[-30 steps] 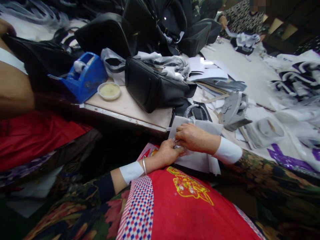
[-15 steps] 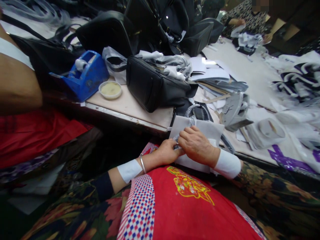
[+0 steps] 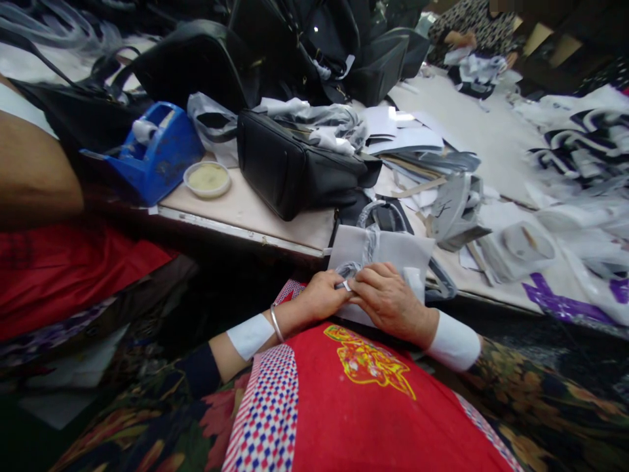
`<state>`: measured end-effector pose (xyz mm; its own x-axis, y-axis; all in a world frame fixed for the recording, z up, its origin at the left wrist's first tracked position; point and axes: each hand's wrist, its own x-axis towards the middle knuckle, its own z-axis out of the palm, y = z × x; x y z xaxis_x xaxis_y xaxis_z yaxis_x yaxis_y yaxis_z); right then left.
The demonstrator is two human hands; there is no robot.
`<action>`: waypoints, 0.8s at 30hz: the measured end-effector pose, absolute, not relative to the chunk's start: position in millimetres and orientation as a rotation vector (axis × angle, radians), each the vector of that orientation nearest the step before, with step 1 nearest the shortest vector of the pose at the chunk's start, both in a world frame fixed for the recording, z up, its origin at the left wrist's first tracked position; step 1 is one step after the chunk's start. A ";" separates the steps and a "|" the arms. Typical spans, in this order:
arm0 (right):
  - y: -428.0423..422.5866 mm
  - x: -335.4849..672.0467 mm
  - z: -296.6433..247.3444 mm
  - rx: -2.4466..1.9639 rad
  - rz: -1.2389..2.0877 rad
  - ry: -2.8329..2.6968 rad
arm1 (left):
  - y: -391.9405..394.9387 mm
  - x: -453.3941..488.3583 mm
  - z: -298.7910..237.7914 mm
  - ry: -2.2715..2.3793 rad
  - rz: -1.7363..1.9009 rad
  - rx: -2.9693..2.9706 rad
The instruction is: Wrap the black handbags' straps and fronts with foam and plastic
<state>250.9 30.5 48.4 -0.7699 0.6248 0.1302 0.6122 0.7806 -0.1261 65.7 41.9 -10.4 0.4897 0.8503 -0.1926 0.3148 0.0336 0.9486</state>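
At the table edge in front of me, my left hand and my right hand meet, both closed. Their fingers pinch a plastic-wrapped bag handle, and a small white strip shows between the fingertips. Under the hands a white sheet lies over a dark bag, most of which is hidden. The bag's other handle, a loop in clear wrapping, stands up beyond the sheet. White bands cover both my wrists, and the left one also has a silver bangle.
A black handbag lies on the table, with a shallow tub of pale paste and a blue tape dispenser to its left. Paper sheets are stacked behind. Another person's arm is close on the left; a co-worker handles wrapping at the far right.
My right hand has lowered slightly and turned, its fingers now flatter beside the left fingertips. The white strip between them has come into sight. The whole view has shifted a little.
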 end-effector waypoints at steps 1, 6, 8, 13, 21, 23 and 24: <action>27.1 252.8 47.4 -0.978 0.102 -2.801 | 42.1 64.7 -11.3 1.012 0.557 1.509; 13.2 260.2 37.7 -1.026 0.005 -2.761 | 42.7 58.4 -16.9 0.842 0.545 1.293; 9.7 261.4 34.0 -1.066 0.018 -2.744 | 42.8 56.2 -17.2 0.821 0.554 1.276; 4.7 258.8 29.5 -1.148 0.068 -2.605 | 42.4 54.8 -12.6 0.835 0.515 1.367; 14.6 291.5 68.4 -1.234 0.150 -2.366 | 39.9 58.8 -4.1 0.974 0.505 1.451; 30.0 325.9 83.7 -1.376 0.021 -2.103 | 39.6 58.8 -0.2 0.993 0.485 1.467; 39.6 346.3 89.9 -1.471 -0.043 -1.950 | 39.4 58.8 1.8 1.003 0.483 1.469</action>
